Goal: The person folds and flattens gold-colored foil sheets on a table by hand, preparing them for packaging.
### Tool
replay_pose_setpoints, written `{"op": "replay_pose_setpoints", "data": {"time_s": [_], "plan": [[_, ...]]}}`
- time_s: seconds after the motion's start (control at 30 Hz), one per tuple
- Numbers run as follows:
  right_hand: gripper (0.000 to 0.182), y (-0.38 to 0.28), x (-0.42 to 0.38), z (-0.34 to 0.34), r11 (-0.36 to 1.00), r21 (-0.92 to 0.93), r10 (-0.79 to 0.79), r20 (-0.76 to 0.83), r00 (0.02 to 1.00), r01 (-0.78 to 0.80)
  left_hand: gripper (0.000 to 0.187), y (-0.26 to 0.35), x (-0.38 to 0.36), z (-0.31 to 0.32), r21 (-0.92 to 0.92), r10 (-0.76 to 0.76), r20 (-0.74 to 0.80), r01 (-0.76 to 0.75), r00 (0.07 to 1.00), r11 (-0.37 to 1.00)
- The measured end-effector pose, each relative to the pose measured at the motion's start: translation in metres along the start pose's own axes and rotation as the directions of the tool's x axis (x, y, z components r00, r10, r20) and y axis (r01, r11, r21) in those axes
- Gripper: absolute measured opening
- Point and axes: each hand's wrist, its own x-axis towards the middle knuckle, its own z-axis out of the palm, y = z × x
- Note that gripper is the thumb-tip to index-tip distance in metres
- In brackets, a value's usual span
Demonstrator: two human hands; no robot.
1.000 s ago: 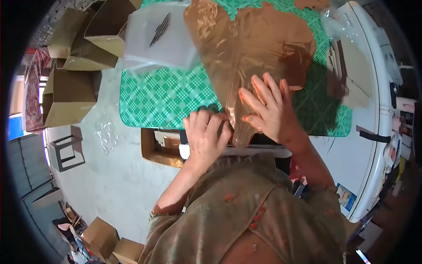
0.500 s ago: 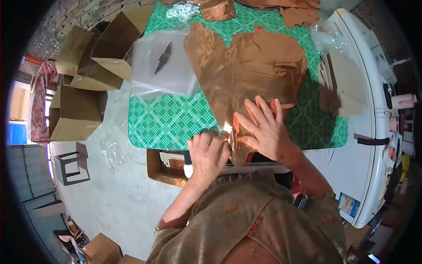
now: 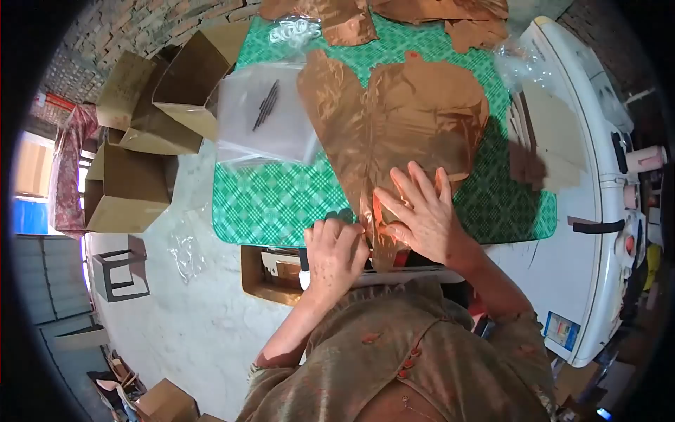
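Observation:
A flat copper-coloured foil balloon (image 3: pixel 422 98) lies creased over the table's front half, its narrow end hanging over the near edge. My left hand (image 3: pixel 336 250) is closed, with curled fingers pinching the left side of that narrow end. On the right, my right hand (image 3: pixel 422 214) rests palm down with fingers spread across the lower foil. Between the hands a reddish strip shows on the foil. To the left are clear plastic bags (image 3: pixel 235 119) in a stack, with several thin dark sticks (image 3: pixel 266 105) on top.
More copper foil (image 3: pixel 436 10) lies at the table's far edge beside white coiled ribbon (image 3: pixel 294 32). Cardboard sheets (image 3: pixel 548 133) sit at the right, against a white fridge-like appliance (image 3: pixel 590 232). Open cardboard boxes (image 3: pixel 133 183) stand on the left; a box (image 3: pixel 278 292) sits beneath the table edge.
The whole view has shifted slightly, so the scene sits a little lower. Both hands keep nearly the same hold and place on the foil.

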Motion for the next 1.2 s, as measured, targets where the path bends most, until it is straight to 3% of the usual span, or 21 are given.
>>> {"op": "replay_pose_setpoints", "data": {"time_s": [0.2,0.47,0.57,0.67,1.2], "plan": [[0.073,0.0,-0.002,-0.001,1.0,0.009,0.01,0.049,0.999,-0.01,0.024,-0.006,0.06,-0.016,0.116,0.102,-0.085,-0.092,0.991,0.989],[0.076,0.0,-0.002,0.0,1.0,0.014,0.01,0.043,0.999,-0.011,0.019,-0.053,0.164,0.015,0.159,0.29,0.047,-0.294,0.956,0.942],[0.077,-0.001,-0.001,0.0,1.0,0.009,0.011,0.048,0.999,-0.011,0.016,-0.08,0.182,0.037,0.167,0.382,0.01,-0.378,0.924,0.91],[0.077,0.0,-0.001,0.001,1.0,0.015,0.011,0.043,0.999,-0.011,0.017,-0.089,0.186,0.044,0.152,0.367,0.068,-0.373,0.928,0.915],[0.078,-0.002,0.002,-0.005,1.0,-0.002,-0.022,0.019,1.0,0.022,0.022,-0.086,0.182,0.047,0.128,0.346,0.039,-0.348,0.938,0.929]]}}
